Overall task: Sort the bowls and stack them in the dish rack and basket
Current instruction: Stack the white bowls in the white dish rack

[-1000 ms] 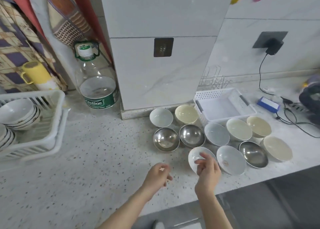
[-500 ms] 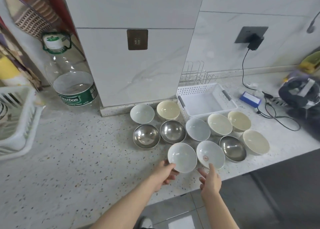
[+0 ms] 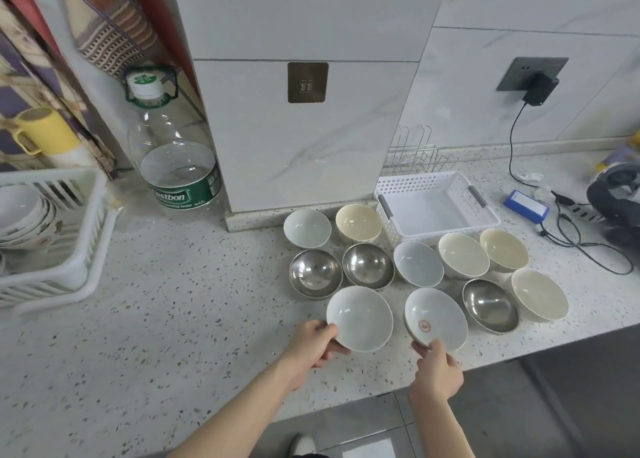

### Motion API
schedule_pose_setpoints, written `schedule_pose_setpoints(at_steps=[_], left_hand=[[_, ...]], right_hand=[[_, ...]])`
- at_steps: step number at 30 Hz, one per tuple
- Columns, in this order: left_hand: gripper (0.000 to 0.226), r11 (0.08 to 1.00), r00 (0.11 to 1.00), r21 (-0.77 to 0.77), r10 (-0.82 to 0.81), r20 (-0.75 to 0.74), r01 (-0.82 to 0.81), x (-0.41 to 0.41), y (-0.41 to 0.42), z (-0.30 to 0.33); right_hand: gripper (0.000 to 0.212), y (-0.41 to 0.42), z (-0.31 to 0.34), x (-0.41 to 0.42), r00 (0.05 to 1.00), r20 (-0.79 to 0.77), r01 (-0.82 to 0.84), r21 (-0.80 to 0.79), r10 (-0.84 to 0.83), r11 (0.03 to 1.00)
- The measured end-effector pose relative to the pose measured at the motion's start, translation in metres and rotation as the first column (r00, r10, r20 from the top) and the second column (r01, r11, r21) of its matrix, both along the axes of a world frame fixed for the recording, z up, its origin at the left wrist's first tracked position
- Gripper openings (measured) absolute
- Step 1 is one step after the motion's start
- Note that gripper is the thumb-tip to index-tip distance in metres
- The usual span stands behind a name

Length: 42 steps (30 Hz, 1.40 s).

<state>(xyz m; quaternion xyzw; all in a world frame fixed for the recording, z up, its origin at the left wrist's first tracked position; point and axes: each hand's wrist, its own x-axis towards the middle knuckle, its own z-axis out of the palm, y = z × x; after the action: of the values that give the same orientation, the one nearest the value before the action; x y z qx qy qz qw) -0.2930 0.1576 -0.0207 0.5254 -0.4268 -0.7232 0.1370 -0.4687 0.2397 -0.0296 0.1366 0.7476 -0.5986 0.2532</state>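
Perhaps rack (image 3: 52, 250) bowls (image 3: 20, 215), cropped.

Four white bowls (image 3: 359, 318), four cream bowls (image 3: 358, 223), three steel bowls (image 3: 315, 272), one basket (image 3: 437, 207), one dish rack (image 3: 69, 250)

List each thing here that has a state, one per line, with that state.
Left hand: grips plain white bowl by its rim.
Right hand: pinches near rim of logo bowl.
Basket: empty, upright.
Dish rack: holds stacked bowls.
Steel bowls: three, upright, empty, on counter.
Cream bowls: four, upright, empty.
Water bottle: capped, standing.
Charger: plugged into wall socket.
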Motion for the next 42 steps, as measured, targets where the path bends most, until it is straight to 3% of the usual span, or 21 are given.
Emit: schedule_pose_setpoints(at_steps=[5,13,16,22,23,26,29,33,38,42], left_hand=[[0.026,0.992,0.991,-0.098,0.073,-0.116,-0.085,0.059,-0.013,0.029],[0.013,0.922,0.926,-0.211,0.265,-0.268,-0.325,0.204,-0.051,0.08],[0.014,0.87,0.897,-0.271,0.333,-0.29,-0.411,0.281,-0.062,0.094],[0.015,0.684,0.784,-0.386,0.57,-0.247,-0.619,0.433,-0.084,0.103],[0.013,0.649,0.755,-0.395,0.607,-0.248,-0.651,0.455,-0.087,0.102],[0.014,0.576,0.685,-0.384,0.675,-0.275,-0.722,0.508,-0.095,0.101],[0.017,0.537,0.647,-0.378,0.706,-0.288,-0.754,0.543,-0.104,0.102],[0.022,0.521,0.627,-0.371,0.729,-0.275,-0.769,0.573,-0.116,0.097],[0.028,0.541,0.651,-0.386,0.712,-0.262,-0.747,0.584,-0.133,0.089],[0.024,0.568,0.676,-0.387,0.693,-0.25,-0.726,0.587,-0.146,0.091]], right_hand=[[0.006,-0.021,0.02,0.047,0.996,-0.065,-0.067,-0.118,0.06,0.991],[0.017,-0.079,0.061,0.184,0.947,-0.195,-0.303,-0.29,0.254,0.908],[0.024,-0.102,0.075,0.247,0.878,-0.255,-0.467,-0.278,0.404,0.839],[0.01,-0.159,0.105,0.364,0.639,-0.371,-0.764,-0.21,0.673,0.61],[0.005,-0.169,0.112,0.381,0.591,-0.38,-0.803,-0.192,0.712,0.564],[0.035,-0.194,0.123,0.422,0.47,-0.423,-0.877,-0.12,0.775,0.466],[0.045,-0.214,0.127,0.451,0.356,-0.46,-0.911,0.022,0.813,0.411],[0.036,-0.237,0.122,0.473,0.217,-0.441,-0.899,0.257,0.871,0.354],[0.012,-0.26,0.126,0.492,0.029,-0.324,-0.769,0.597,0.945,0.229],[0.021,-0.273,0.126,0.502,-0.062,-0.272,-0.658,0.734,0.96,0.165]])
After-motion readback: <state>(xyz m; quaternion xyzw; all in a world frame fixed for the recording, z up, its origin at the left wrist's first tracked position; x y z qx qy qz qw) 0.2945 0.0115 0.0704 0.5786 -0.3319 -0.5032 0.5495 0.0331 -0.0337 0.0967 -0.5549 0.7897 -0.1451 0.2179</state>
